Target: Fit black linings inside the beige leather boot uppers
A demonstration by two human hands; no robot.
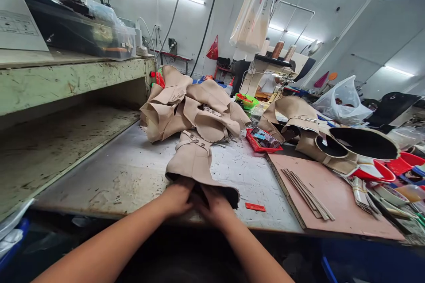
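Observation:
A beige boot upper with a strap and small metal fittings lies on the worktable in front of me, its wide dark-lined opening facing my body. My left hand reaches into this opening under the near edge. Beside it, my right hand goes in at the right part of the same opening. The upper's edge and the dark inside hide the fingers of both hands, so their grip does not show. Just beyond lies a heap of similar beige uppers.
A red strip lies right of the upper. Further right are a red basket holding a phone, a pink board with thin strips, and more uppers. A sewing machine stands behind; a shelf borders the left.

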